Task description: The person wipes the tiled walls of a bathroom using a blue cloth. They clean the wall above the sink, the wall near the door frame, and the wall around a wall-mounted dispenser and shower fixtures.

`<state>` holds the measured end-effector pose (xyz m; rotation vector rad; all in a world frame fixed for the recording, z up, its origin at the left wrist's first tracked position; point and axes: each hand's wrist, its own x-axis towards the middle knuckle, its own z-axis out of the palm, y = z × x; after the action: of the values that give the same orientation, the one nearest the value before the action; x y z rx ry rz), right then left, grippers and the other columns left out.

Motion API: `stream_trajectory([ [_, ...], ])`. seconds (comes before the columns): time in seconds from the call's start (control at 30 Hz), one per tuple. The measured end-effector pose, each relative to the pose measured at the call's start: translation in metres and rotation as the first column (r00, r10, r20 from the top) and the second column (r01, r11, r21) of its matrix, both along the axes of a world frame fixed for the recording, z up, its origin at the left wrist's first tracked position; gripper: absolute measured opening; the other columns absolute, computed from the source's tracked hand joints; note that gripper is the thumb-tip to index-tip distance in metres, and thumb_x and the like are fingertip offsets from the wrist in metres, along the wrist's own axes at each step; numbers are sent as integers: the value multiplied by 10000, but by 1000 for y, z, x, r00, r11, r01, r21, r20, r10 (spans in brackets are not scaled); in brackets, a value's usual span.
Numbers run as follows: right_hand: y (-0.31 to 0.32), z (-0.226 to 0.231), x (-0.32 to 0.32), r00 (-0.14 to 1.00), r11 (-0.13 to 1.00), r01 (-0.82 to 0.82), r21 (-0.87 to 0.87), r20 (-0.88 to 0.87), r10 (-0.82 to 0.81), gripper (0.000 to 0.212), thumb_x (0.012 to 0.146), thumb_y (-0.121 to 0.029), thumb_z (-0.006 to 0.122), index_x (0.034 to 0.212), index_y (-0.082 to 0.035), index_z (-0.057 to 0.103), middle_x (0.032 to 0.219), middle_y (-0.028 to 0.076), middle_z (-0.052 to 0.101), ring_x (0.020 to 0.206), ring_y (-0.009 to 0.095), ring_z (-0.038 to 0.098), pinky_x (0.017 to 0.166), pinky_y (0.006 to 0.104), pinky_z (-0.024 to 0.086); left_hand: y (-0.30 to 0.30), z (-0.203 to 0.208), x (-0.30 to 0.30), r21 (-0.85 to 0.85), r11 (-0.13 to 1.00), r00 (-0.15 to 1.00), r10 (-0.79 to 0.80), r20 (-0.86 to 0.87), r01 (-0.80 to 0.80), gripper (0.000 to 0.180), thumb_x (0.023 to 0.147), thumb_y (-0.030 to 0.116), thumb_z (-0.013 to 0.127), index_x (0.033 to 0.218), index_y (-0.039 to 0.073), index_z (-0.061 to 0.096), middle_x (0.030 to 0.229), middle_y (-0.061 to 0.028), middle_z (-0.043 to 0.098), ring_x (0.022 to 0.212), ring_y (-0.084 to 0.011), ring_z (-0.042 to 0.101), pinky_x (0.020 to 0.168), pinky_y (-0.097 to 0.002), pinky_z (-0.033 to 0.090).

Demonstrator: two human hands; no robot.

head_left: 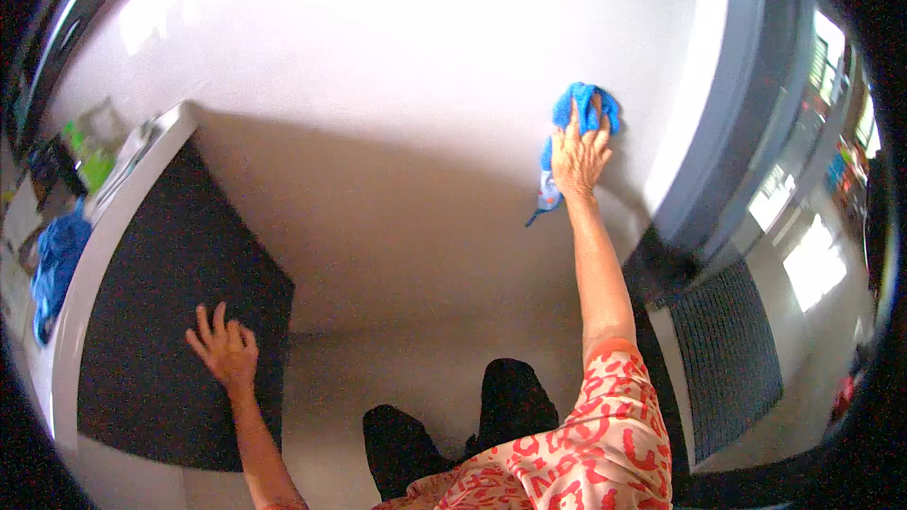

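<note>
A bright blue cloth (588,96) is pressed flat against the pale wall (397,66) by my right hand (580,156), whose fingers lie spread over it. One corner of the cloth, lighter and patterned, hangs down beside the wrist. My right arm reaches far forward and up. Lower on the left, my left hand (227,348) holds nothing; its fingers are apart, in front of the dark side panel (179,321) of a white-edged piece of furniture. I cannot tell whether it touches the panel.
On the white top (142,165) at left lie a blue plastic bag (59,264), a green packet (93,162) and other small items. A grey-blue door frame (746,104) stands to the right of the wall. A dark ribbed mat (727,359) is at lower right.
</note>
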<state>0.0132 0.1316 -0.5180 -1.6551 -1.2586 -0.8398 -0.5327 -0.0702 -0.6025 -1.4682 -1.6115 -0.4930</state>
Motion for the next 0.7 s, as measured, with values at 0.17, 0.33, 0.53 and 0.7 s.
stream_trajectory([
  [0.17,11,3,17,999,989,13,-150,-39,-19,653,848,-338,536,1417,-216,239,1490,103,157,1294,352,237,923,532,344,-4,3,-26,-20,997,996,74,-56,-75,58,760,123,584,779,70,597,1237,-32,528,1282,-318,351,1040,-569,203],
  [0.33,39,-21,21,983,999,-28,-41,-183,20,628,850,-356,521,1402,-192,270,1467,153,197,1298,370,222,906,581,333,-19,-13,-56,-89,974,972,197,-126,-209,95,787,164,586,839,87,607,1273,-15,507,1298,-304,336,1049,-569,186],
  [0.53,84,-91,21,758,983,36,-179,-636,-143,668,908,-465,376,1449,-203,85,1321,324,344,1286,405,218,937,609,209,55,12,-57,80,995,997,55,-51,-51,229,787,103,605,1012,87,561,1337,-125,428,1277,-344,335,1044,-533,211],
  [0.7,124,-138,23,602,988,-14,-152,-790,-113,671,915,-466,367,1441,-134,116,1329,341,318,1280,433,200,982,600,171,199,56,78,36,949,940,-316,131,314,672,691,103,687,1294,89,390,1407,-196,261,1309,-376,225,1069,-483,185],
])
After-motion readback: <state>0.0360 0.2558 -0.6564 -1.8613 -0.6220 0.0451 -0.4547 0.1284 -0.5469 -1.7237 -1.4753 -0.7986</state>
